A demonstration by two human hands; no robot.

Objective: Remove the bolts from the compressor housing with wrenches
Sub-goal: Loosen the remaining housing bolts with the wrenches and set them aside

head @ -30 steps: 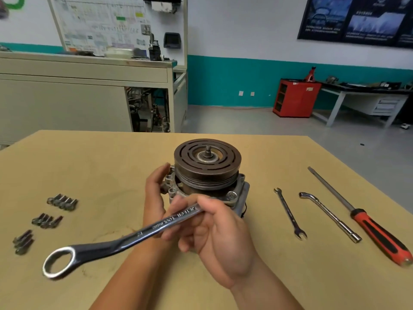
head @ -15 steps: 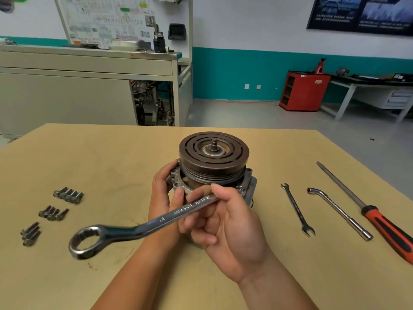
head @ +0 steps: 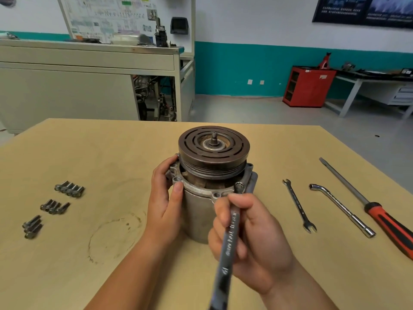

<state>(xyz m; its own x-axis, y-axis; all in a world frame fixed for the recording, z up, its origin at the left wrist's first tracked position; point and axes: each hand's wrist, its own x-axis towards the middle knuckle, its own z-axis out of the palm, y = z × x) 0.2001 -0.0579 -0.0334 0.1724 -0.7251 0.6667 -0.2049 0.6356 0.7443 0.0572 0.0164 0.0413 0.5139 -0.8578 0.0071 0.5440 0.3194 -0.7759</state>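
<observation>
The grey compressor housing stands upright mid-table with a dark grooved pulley on top. My left hand grips the housing's left side at the flange. My right hand holds a large chrome combination wrench by its shank. The wrench's far end sits on a bolt at the flange's front right, and its handle points toward me, out of the frame's bottom edge.
Three groups of removed bolts lie at the table's left. To the right lie a small open-end wrench, an angled socket wrench and a red-handled screwdriver. A round stain marks the wooden table.
The wrench handle swung from pointing left to pointing toward me, pivoting about its end at the front-right flange bolt. My left hand stayed on the housing. The camera moved closer.
</observation>
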